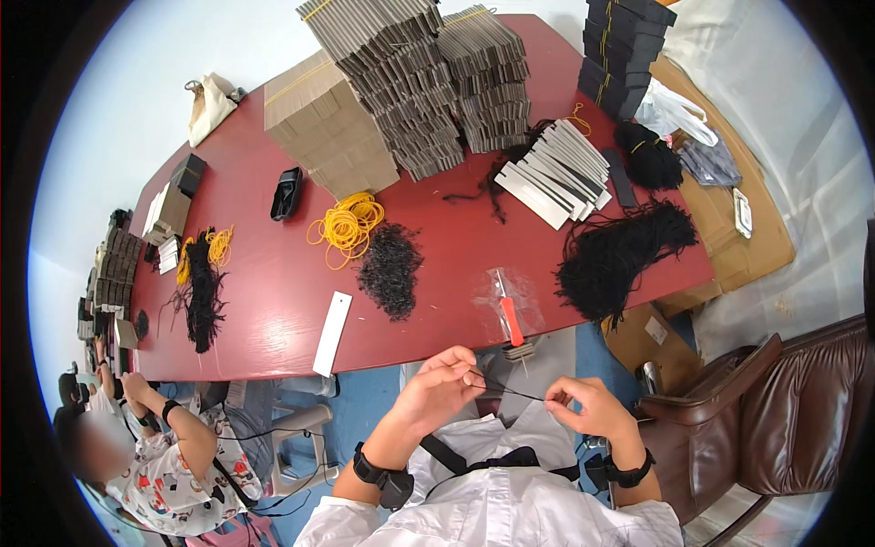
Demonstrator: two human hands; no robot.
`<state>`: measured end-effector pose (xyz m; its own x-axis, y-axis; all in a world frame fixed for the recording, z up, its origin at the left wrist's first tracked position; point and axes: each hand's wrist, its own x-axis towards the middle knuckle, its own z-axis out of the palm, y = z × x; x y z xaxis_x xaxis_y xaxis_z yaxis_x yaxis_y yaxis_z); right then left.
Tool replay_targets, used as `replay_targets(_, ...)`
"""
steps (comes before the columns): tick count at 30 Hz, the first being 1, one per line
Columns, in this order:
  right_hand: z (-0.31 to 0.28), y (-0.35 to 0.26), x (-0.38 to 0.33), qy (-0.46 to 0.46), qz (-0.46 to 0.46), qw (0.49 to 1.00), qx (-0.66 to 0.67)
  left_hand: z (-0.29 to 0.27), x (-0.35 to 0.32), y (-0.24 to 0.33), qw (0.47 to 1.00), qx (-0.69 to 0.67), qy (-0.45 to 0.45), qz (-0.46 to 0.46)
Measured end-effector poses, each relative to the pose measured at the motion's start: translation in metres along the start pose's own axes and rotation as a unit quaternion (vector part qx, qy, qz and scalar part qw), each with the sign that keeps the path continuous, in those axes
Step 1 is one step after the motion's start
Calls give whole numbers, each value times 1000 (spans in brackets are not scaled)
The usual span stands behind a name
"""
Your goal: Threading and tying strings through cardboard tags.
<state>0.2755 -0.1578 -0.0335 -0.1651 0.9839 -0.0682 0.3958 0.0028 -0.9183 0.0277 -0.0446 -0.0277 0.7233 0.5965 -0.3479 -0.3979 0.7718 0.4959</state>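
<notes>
A thin black cord (pixel 512 392) is stretched between my hands, just off the table's near edge. My left hand (pixel 436 394) pinches one end between thumb and fingers. With its fingertips together, my right hand (pixel 588 406) grips the other end. Beyond them, a tool with an orange handle (pixel 509 319) lies on clear plastic at the table edge. A white strip of card with a small hole (pixel 333 334) rests left of my left hand. Farther off are a heap of small black pieces (pixel 390 271) and a thick bundle of black cords (pixel 622 258).
On the red table (pixel 456 314) are yellow rubber bands (pixel 348 224), fanned white strips (pixel 558 175), tall stacks of grey card (pixel 401 100) and black stacks (pixel 622 56). A brown leather chair (pixel 766 410) stands at right. At left sits another person (pixel 173 447).
</notes>
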Motion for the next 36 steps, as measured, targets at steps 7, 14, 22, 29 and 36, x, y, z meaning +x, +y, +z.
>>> replay_targets(7,0,-7,-10,-5,-14,995,-102,-8,3,-2,968,-31,-209,-136)
replay_targets(14,-5,-18,-10,28,-91,989,-115,-5,9,-8,974,-146,-173,32)
replay_targets(22,-3,-1,-11,34,-47,998,-16,8,15,-11,979,-169,-80,83)
replay_targets(29,-13,42,-17,91,13,996,-23,22,19,-24,924,364,-52,100)
replay_targets(36,3,106,0,53,119,991,-4,8,32,-49,599,685,65,410)
